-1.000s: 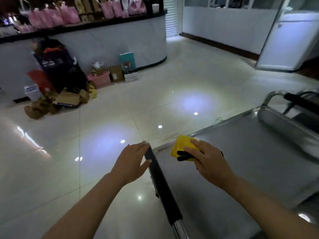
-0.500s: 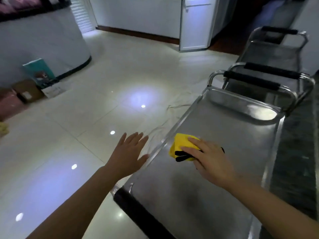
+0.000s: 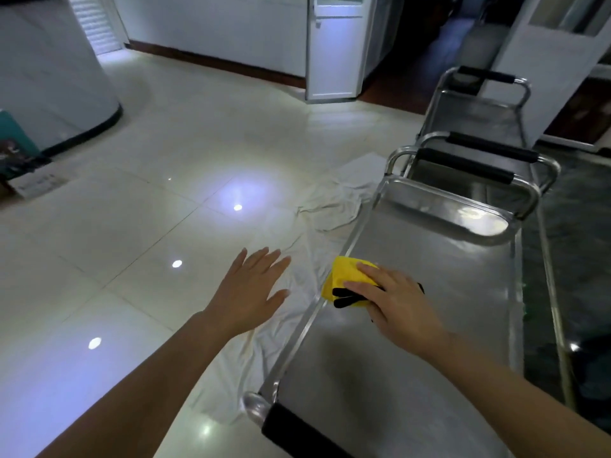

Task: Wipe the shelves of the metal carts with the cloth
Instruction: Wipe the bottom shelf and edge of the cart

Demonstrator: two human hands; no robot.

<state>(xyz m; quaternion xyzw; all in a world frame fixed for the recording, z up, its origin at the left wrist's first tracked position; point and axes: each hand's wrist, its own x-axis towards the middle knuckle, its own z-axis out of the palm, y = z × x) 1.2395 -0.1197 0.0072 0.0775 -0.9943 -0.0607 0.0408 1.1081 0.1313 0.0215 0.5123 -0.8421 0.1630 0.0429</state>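
A steel cart's top shelf point(image 3: 429, 325) stretches away from me, its black-padded handle point(image 3: 297, 431) at the near end. A yellow cloth with black trim point(image 3: 347, 279) lies at the shelf's left rim. My right hand point(image 3: 393, 302) presses flat on the cloth, fingers straight. My left hand point(image 3: 251, 289) hovers in the air left of the cart, fingers spread, holding nothing. A second metal cart point(image 3: 476, 127) stands behind the first, its black handles beside the first cart's far end.
A white sheet point(image 3: 297, 292) lies crumpled on the tiled floor along the cart's left side. A curved counter point(image 3: 49, 77) and boxes stand at far left. A white door point(image 3: 334, 47) is at the back. Dark flooring runs right of the carts.
The view has swung right, off the counter and onto the carts. My left hand left the cart's near handle and now hovers spread beside it. My right hand stays on the cloth.
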